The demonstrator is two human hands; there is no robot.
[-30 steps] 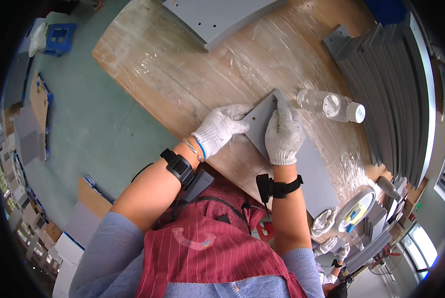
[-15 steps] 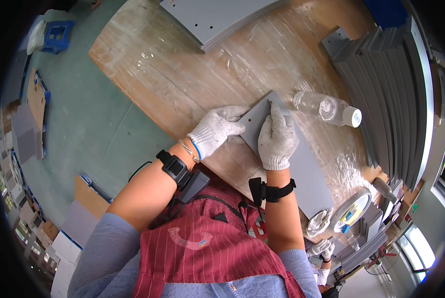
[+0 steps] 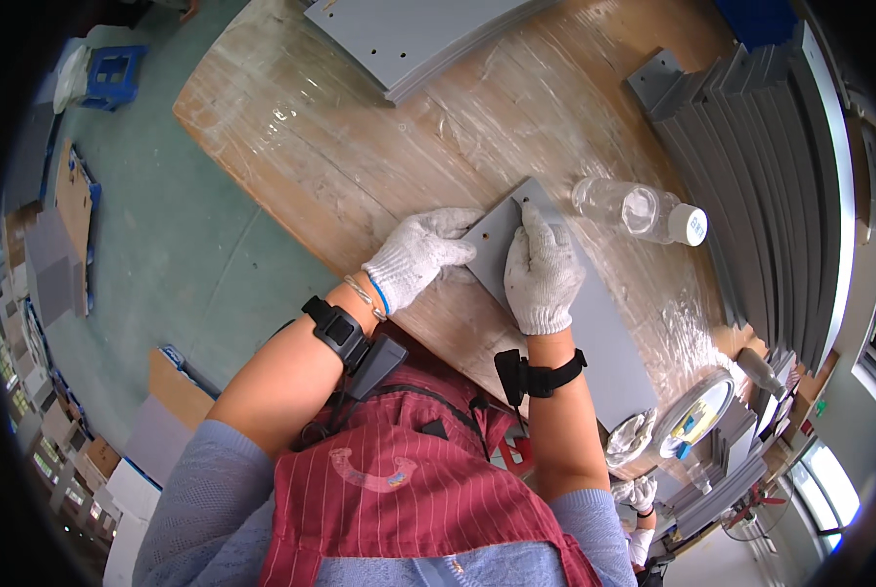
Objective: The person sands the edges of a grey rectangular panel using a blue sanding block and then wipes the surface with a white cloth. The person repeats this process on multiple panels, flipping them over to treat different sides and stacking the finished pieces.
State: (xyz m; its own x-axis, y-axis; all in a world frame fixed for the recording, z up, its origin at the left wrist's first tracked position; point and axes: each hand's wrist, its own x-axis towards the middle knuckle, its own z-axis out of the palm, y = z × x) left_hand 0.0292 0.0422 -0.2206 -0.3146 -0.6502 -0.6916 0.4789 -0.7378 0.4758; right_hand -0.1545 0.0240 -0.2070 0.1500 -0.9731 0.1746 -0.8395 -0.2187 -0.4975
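Note:
A long grey panel (image 3: 595, 338) with small holes at its far end lies slantwise on the film-covered table. My left hand (image 3: 422, 254), in a white knitted glove, pinches the panel's left edge near that end, thumb and fingers closed on it. My right hand (image 3: 544, 272), gloved too, rests on top of the panel with curled fingers. Its index fingertip points at the far corner, beside a small dark spot. Whatever the right fingers hold, if anything, is hidden.
A clear bottle (image 3: 640, 210) with a white cap lies right of the panel. Stacked grey panels (image 3: 751, 186) stand at the right, others (image 3: 414, 39) lie at the far edge. A round mirror-like dish (image 3: 694, 413) sits near right. Another person's gloved hands (image 3: 636, 491) show beyond.
The whole scene has shifted slightly left in view. Both hands stay at the same places on the panel, with the right fingertips still near its far corner.

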